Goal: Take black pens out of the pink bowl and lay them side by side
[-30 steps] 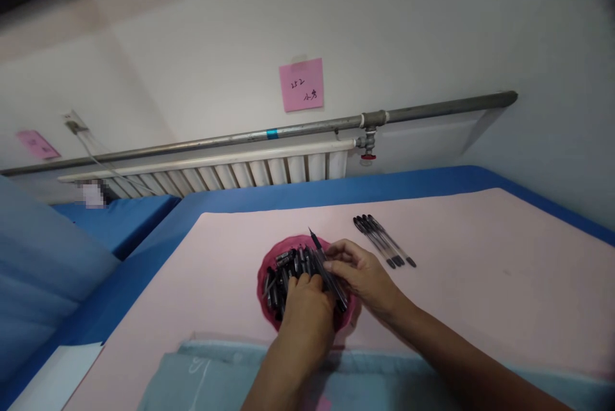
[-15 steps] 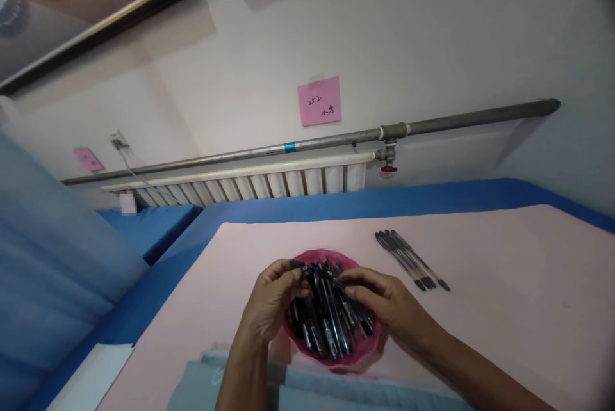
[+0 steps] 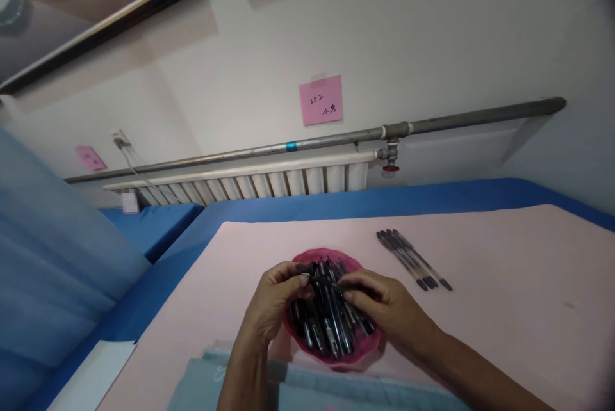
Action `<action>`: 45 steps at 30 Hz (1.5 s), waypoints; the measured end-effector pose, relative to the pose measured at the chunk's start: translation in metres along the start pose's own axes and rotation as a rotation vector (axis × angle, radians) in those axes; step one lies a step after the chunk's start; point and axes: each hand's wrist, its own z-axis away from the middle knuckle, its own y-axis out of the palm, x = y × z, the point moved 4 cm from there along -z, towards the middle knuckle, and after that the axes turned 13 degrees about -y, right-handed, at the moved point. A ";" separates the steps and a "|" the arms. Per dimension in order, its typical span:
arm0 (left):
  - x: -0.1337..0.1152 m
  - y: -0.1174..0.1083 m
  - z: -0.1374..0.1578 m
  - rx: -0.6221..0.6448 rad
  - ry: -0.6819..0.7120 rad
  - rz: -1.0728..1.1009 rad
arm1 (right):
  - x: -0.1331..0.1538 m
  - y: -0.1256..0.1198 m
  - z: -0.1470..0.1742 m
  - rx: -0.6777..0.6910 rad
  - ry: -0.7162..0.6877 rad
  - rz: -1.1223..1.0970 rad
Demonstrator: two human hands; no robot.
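Note:
A black pen [image 3: 325, 282] spans the gap between my hands, above a pink bowl [image 3: 331, 363] heaped with dark pens [image 3: 331, 318]. My left hand [image 3: 276, 299] pinches its left end between thumb and fingers. On the other end, my right hand [image 3: 377, 296] is closed with thumb and forefinger. The bowl stands on a pink sheet [image 3: 500, 308]. To its right, several pens [image 3: 413, 259] lie side by side in a slanted row.
Light blue cloth [image 3: 327, 385] lies along the near edge. A white sheet of paper [image 3: 93, 372] is at lower left, by a blue curtain [image 3: 52, 270]. Behind the blue surface [image 3: 298, 201] are a radiator [image 3: 269, 184] and a wall pipe [image 3: 336, 139].
The pen between my hands now shows clearly, stretched across the bowl. My hands have barely moved, and the row of pens is unchanged.

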 end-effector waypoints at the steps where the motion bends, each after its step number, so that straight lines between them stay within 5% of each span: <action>1: 0.000 0.000 0.000 -0.003 -0.003 0.000 | 0.002 0.000 0.000 0.005 -0.024 0.034; 7: 0.003 0.003 -0.003 -0.020 0.007 0.063 | 0.010 0.006 0.004 0.024 -0.152 0.149; 17: 0.009 0.005 -0.008 -0.128 0.014 0.160 | 0.011 0.011 0.006 0.015 -0.025 0.072; 30: 0.008 -0.003 -0.010 -0.187 -0.006 0.191 | 0.018 0.007 0.006 0.029 -0.173 0.290; 45: 0.008 -0.002 -0.008 -0.215 -0.016 0.184 | 0.013 0.010 0.006 0.099 -0.183 0.301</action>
